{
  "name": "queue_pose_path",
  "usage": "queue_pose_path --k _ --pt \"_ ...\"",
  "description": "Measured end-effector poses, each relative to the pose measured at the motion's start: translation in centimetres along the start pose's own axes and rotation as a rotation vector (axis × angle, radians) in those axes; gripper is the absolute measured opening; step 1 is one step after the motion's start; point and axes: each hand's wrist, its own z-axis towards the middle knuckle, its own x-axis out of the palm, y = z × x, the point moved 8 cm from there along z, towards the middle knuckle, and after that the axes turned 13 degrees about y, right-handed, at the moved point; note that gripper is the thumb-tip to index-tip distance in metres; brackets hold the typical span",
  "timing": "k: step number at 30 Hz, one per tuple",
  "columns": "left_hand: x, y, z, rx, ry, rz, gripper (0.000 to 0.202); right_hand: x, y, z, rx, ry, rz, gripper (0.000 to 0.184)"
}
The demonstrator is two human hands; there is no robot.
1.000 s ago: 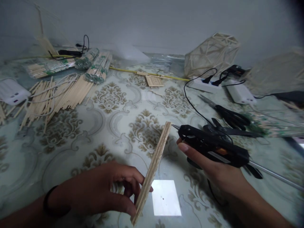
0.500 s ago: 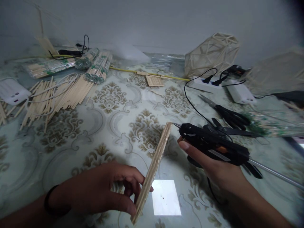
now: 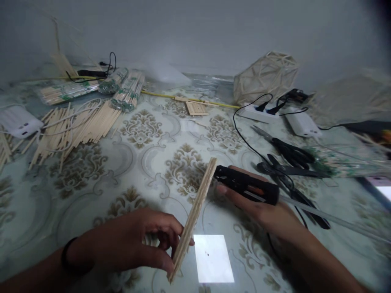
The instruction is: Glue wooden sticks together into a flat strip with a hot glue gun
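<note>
My left hand grips a flat panel of glued wooden sticks and holds it on edge, tilted, low in the middle of the view. My right hand is wrapped round a black glue gun. The gun's nozzle touches or nearly touches the panel's upper end. A black cord runs from the gun back to a white power strip.
Loose and bundled wooden sticks lie at the left. Black scissors and pliers sit right of the gun. A stick-built dome stands at the back, a small stick panel beside it. The patterned tablecloth covers the table.
My right hand has brought the glue gun leftward, so its nozzle now meets the top of the panel. The left hand and panel have barely moved.
</note>
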Motion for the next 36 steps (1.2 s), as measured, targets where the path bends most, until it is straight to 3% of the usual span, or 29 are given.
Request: queue_pose_path --k 3,8,13,16,19,22,26,31,35,36 --pt "-0.6 0.6 -0.1 -0.001 -0.050 -0.032 0.031 -1.2 -1.3 1.6 -0.020 -0.002 -0.164 0.042" --pt "-2.2 0.3 -0.7 0.110 -0.196 -0.054 0.029 -5.7 -5.3 3.3 0.095 -0.120 -0.336 0.050" --pt "-3.6 0.1 -1.0 0.180 -0.311 -0.049 0.038 -8.1 -3.4 2.2 0.048 -0.186 -0.411 0.057" --pt "-4.1 0.1 -1.1 0.204 -0.367 -0.045 0.043 -6.1 -0.6 1.3 0.030 -0.154 -0.452 0.055" --pt "-4.4 0.2 -1.0 0.211 -0.409 -0.039 0.044 -0.9 1.4 1.2 0.021 0.044 -0.464 0.049" --pt "-4.7 0.3 -1.1 0.208 -0.451 -0.019 0.046 3.4 2.0 1.2 0.071 0.139 -0.492 0.039" --pt "-4.9 0.2 -1.4 0.210 -0.491 0.030 0.040 6.8 1.6 1.1 0.182 0.257 -0.498 0.023" --pt "-4.4 0.0 -1.2 0.215 -0.476 0.086 0.029 8.2 1.7 1.6 0.252 0.379 -0.409 0.031" --pt "-4.3 -0.4 -1.1 0.239 -0.472 0.116 0.023 7.2 2.2 2.7 0.181 0.445 -0.220 0.038" --pt "-4.3 -0.5 -1.2 0.243 -0.474 0.119 0.022 6.7 2.5 3.0 0.147 0.439 -0.155 0.028"
